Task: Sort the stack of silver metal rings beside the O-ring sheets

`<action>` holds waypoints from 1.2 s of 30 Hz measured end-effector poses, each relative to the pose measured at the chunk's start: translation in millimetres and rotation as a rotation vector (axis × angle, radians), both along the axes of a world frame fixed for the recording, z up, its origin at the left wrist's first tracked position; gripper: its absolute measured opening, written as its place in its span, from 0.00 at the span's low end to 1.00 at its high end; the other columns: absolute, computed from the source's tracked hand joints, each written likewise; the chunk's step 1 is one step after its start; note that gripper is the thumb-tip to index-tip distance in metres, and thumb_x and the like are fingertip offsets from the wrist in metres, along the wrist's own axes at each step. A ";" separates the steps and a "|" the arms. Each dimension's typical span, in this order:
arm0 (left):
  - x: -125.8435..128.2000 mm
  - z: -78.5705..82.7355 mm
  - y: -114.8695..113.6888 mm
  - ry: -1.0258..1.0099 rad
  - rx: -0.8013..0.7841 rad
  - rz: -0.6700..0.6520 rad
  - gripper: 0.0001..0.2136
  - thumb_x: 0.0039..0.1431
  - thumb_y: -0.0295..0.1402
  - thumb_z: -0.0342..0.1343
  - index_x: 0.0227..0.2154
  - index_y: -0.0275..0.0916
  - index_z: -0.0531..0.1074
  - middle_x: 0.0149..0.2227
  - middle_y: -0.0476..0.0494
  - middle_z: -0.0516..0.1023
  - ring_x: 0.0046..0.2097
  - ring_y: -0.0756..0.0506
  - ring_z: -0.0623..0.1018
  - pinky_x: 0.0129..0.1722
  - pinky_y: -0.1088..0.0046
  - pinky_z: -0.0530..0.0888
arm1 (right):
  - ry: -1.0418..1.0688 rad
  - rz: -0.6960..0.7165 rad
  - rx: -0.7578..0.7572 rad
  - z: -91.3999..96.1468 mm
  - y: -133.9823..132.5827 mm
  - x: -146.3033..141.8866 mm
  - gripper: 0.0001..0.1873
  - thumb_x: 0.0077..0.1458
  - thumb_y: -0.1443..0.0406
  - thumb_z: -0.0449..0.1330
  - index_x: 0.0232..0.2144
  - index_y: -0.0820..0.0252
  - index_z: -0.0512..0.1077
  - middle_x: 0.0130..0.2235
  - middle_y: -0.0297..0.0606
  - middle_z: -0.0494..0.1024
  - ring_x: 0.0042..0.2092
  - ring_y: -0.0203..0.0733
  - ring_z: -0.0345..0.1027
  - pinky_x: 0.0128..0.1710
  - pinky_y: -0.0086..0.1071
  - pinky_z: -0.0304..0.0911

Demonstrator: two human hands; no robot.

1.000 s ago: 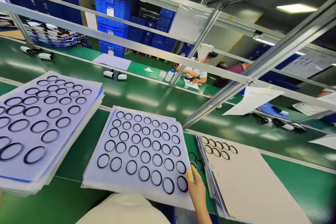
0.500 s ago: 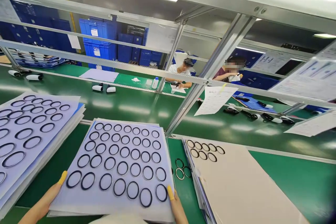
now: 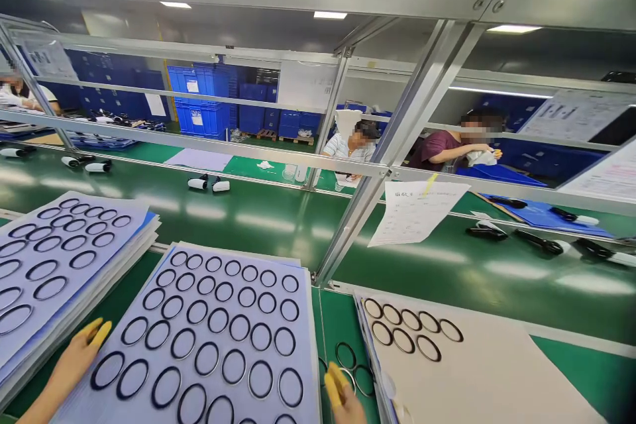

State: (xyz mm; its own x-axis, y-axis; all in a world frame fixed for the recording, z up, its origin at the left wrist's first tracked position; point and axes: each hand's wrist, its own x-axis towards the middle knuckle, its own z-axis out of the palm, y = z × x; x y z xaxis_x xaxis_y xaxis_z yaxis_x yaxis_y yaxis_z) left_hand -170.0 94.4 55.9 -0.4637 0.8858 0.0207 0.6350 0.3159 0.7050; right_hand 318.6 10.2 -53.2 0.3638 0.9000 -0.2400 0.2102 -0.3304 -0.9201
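**Both hands at the edges of the ring sheet**

The left hand [image 3: 74,361] lay at the 8 o'clock edge of the ring sheet [image 3: 223,331]. Its yellow-capped fingertips [image 3: 98,331] were close together and touched that edge. Whether they pinched it could not be told.

The right hand [image 3: 342,401] was partly cut off by the frame at the sheet's 4 o'clock corner. Its capped fingers [image 3: 331,384] were held narrow, just beside the sheet's right edge, and its grip could not be told either.

The sheet topped a stack at 6 o'clock on the green table [image 3: 119,291], with rows of dark rings on it. A few loose rings [image 3: 348,361] lay at its 3 o'clock, between it and a beige sheet [image 3: 472,377]. Another ringed stack [image 3: 59,252] sat at 9 o'clock.
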 end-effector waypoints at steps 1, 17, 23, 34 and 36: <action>3.5 2.2 14.3 0.036 0.014 -0.031 0.22 0.51 0.48 0.47 0.37 0.36 0.75 0.35 0.37 0.80 0.47 0.29 0.76 0.48 0.48 0.71 | -0.101 0.014 0.021 5.4 19.6 5.0 0.28 0.43 0.42 0.58 0.34 0.57 0.78 0.46 0.52 0.79 0.54 0.69 0.66 0.56 0.62 0.55; 286.7 -48.1 141.7 0.377 -0.139 -0.924 0.15 0.63 0.36 0.54 0.50 0.36 0.68 0.50 0.39 0.71 0.47 0.42 0.75 0.45 0.58 0.74 | -0.219 0.274 0.180 44.2 176.2 -31.0 0.09 0.61 0.62 0.57 0.42 0.61 0.72 0.45 0.40 0.76 0.44 0.43 0.72 0.44 0.43 0.69; 290.7 -36.9 135.5 0.138 -0.108 -0.869 0.15 0.63 0.35 0.54 0.50 0.36 0.68 0.51 0.39 0.71 0.47 0.42 0.75 0.45 0.58 0.74 | 0.412 0.097 0.260 98.0 98.5 -29.5 0.21 0.56 0.46 0.55 0.33 0.58 0.69 0.34 0.37 0.77 0.31 0.39 0.70 0.30 0.33 0.66; 230.0 54.3 8.9 -0.703 -0.107 -0.748 0.06 0.62 0.34 0.45 0.35 0.39 0.63 0.26 0.49 0.72 0.28 0.50 0.70 0.30 0.74 0.67 | 1.148 -0.001 0.206 180.2 -1.7 -82.2 0.13 0.42 0.58 0.72 0.26 0.61 0.78 0.24 0.35 0.79 0.22 0.30 0.68 0.24 0.23 0.62; 210.1 68.0 -8.1 -0.935 -0.190 -0.712 0.06 0.58 0.35 0.52 0.31 0.38 0.67 0.27 0.49 0.71 0.29 0.50 0.68 0.31 0.74 0.65 | 1.180 -0.003 0.173 186.0 -5.0 -100.9 0.12 0.41 0.60 0.73 0.26 0.61 0.79 0.24 0.35 0.80 0.22 0.30 0.69 0.23 0.21 0.62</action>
